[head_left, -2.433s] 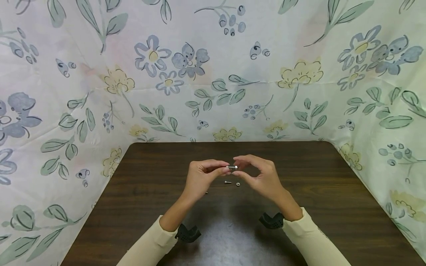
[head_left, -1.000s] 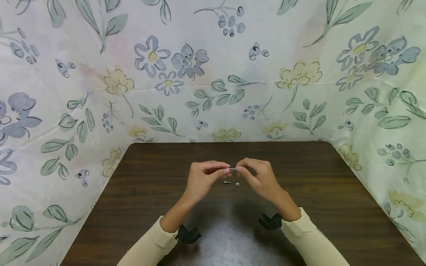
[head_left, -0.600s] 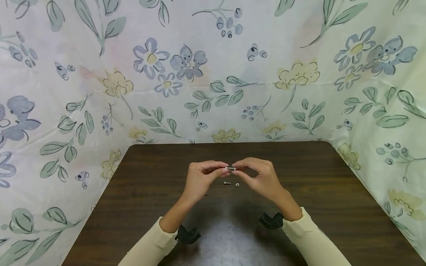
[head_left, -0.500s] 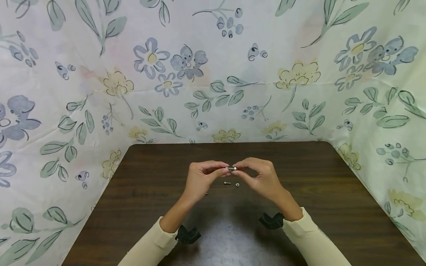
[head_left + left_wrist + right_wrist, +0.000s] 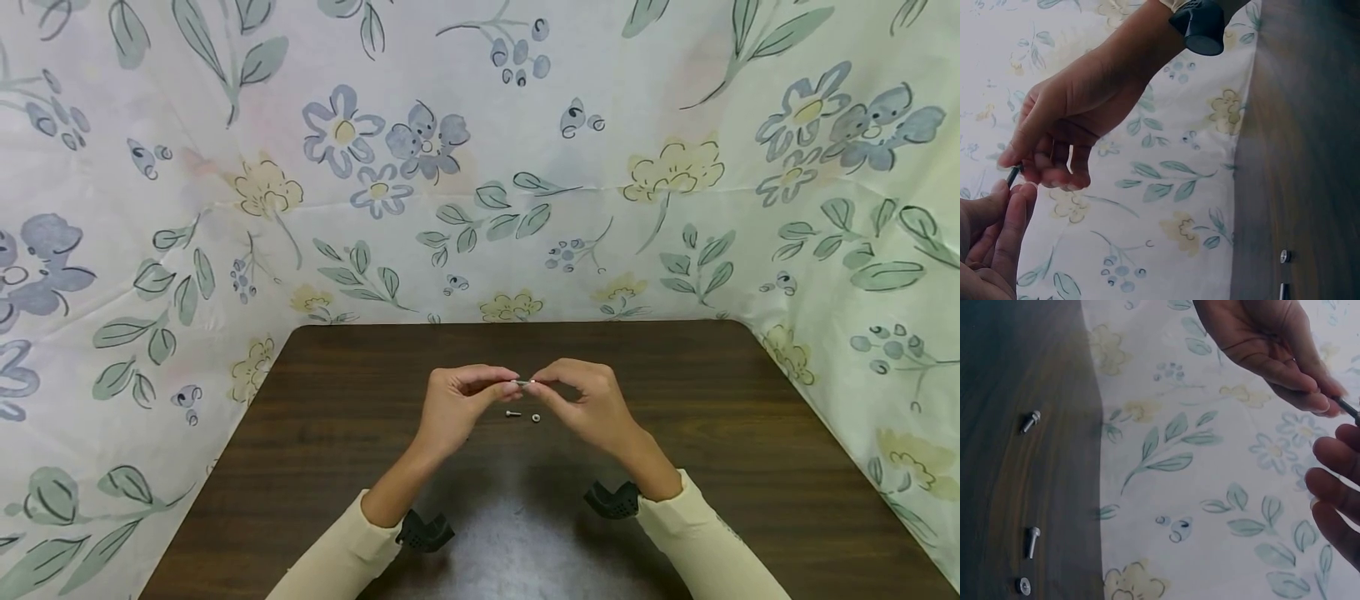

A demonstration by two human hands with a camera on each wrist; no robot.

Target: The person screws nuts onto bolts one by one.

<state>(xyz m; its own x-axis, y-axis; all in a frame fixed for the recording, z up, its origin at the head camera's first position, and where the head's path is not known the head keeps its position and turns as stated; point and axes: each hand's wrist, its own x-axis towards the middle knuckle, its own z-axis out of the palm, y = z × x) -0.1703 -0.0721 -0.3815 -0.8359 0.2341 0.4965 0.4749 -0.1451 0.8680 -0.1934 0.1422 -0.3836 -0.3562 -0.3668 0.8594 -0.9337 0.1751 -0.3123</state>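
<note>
metal bolt point(image 5: 522, 382), slim, pinched by both hands point(image 5: 457, 408) point(image 5: 592, 402), round nut point(image 5: 536, 418) and second bolt point(image 5: 513, 414) on wood-grain table point(image 5: 337, 400)

Slim metal bolt point(image 5: 522, 382) between fingers point(image 5: 491, 373)

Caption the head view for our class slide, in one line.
Left hand and right hand pinch a slim bolt above a dark table, where a screw and nut lie.

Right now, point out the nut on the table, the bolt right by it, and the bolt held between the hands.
Nut point(image 5: 1023, 586): right wrist view, middle of its face.
Bolt by nut point(image 5: 1033, 543): right wrist view, shaft near the head.
Held bolt point(image 5: 1014, 176): left wrist view, exposed shaft.
</note>
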